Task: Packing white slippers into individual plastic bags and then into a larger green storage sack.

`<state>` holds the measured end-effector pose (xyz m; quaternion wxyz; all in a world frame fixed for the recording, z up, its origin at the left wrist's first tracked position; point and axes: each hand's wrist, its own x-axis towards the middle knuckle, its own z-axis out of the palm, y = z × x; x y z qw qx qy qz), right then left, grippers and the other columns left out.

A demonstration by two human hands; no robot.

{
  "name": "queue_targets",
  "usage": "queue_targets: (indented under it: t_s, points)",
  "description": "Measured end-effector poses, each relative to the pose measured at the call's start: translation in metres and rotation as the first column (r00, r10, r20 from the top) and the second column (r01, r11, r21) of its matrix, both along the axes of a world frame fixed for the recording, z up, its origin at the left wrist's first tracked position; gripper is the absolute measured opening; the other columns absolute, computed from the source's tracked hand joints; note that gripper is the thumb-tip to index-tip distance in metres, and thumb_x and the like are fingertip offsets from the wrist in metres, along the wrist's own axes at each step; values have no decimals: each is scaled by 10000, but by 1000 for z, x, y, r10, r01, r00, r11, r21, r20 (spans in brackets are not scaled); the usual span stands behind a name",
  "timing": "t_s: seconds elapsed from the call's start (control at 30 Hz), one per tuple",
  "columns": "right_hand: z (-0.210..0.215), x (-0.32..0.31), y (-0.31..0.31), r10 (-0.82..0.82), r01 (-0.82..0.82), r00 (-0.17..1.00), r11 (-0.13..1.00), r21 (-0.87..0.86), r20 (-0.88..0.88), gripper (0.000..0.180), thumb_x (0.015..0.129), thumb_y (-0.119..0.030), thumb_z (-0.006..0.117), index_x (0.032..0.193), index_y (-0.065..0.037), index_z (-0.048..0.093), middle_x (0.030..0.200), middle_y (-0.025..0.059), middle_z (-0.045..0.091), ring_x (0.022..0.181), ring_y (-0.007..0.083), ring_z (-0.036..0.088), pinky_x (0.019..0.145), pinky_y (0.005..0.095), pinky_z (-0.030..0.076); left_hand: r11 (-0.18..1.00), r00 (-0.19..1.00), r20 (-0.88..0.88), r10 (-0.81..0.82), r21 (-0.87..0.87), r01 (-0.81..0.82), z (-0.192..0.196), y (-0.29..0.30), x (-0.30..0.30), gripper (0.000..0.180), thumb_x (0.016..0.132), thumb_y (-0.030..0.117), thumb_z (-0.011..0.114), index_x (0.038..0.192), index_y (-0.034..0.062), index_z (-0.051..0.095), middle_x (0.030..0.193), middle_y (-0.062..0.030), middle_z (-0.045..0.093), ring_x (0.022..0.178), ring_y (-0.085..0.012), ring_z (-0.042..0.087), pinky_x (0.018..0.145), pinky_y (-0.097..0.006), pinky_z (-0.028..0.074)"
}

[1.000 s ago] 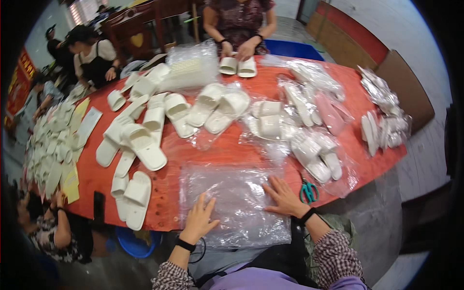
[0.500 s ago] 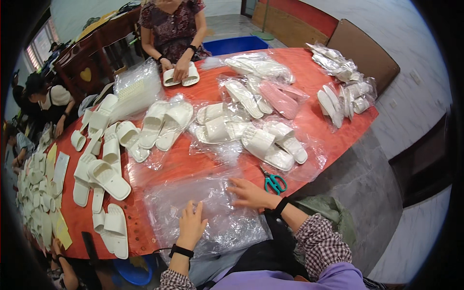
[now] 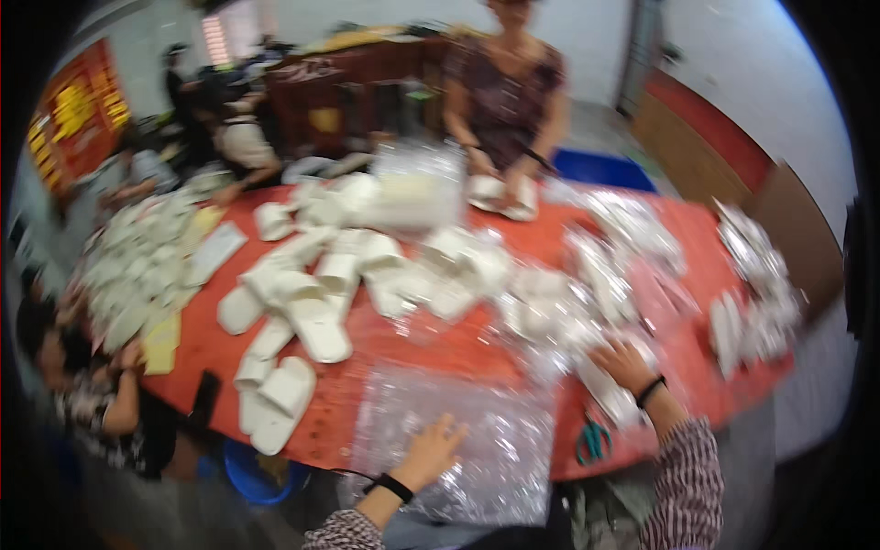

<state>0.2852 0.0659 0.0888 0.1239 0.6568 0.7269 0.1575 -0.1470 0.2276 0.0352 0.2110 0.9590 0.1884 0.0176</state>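
Carefully — your left hand (image 3: 436, 452), fingers wide on the clear plastic (image 3: 509, 449), could drag it off; your right hand (image 3: 626, 367) (blurred, can't tell its grip) might snag the bagged slippers (image 3: 607, 396)

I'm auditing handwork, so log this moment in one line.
left hand: over clear plastic; right hand: over bagged slippers; scissors: on red table

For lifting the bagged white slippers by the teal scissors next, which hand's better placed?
Right, likely. The right hand is right at those bagged slippers, though blur hides any grip; the left hand is over the clear plastic, farther away.
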Motion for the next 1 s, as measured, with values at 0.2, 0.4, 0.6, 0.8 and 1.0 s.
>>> queue_targets:
  t_s: [0.2, 0.4, 0.6, 0.8, 1.0]
  points:
    - [23, -10, 14, -59, 45, 997, 969, -245, -50, 343, 742, -96, 664, 1064, -113, 548, 1039, 53, 579, 1025, 236, 573, 803, 392, 490, 999, 998, 42, 35, 20, -36, -6, -4, -9, 684, 809, 262, 686, 1406, 143, 376, 1348, -199, 374, 1113, -391, 516, 897, -484, 489]
    - [76, 38, -12, -184, 173, 981, 971, -166, -58, 450, 619, -8, 688, 1035, -63, 525, 1018, 134, 549, 975, 331, 558, 819, 432, 480, 1000, 994, 111, 10, -27, -7, -9, -7, -11, 680, 793, 264, 705, 1381, 122, 395, 1422, -180, 320, 1152, -387, 505, 870, -505, 501]
    - [226, -8, -40, -449, 468, 853, 884, 8, -265, 732, 488, -129, 811, 1133, -17, 484, 1036, 168, 517, 990, 384, 525, 833, 449, 455, 998, 994, 112, 11, -68, -3, -13, -7, -11, 708, 780, 228, 709, 1401, 137, 383, 1344, -168, 389, 1150, -351, 502, 891, -478, 488]
    - [331, -104, -15, -351, 501, 770, 849, 165, -533, 962, 605, -164, 784, 1441, -75, 317, 867, 103, 538, 757, 224, 566, 670, 348, 473, 997, 979, 206, -1, -73, 16, -46, 9, -13, 723, 763, 225, 710, 1401, 109, 390, 1425, -196, 370, 1231, -364, 459, 937, -481, 466]
    - [310, -187, 33, -510, 585, 341, 773, -246, -790, 632, 929, -365, 561, 1456, -113, 318, 803, 74, 580, 632, 129, 571, 535, 293, 481, 931, 915, 388, 113, -363, 38, -67, 11, -24, 587, 843, 144, 583, 1399, 89, 401, 1408, -196, 414, 1232, -354, 477, 1020, -446, 410]
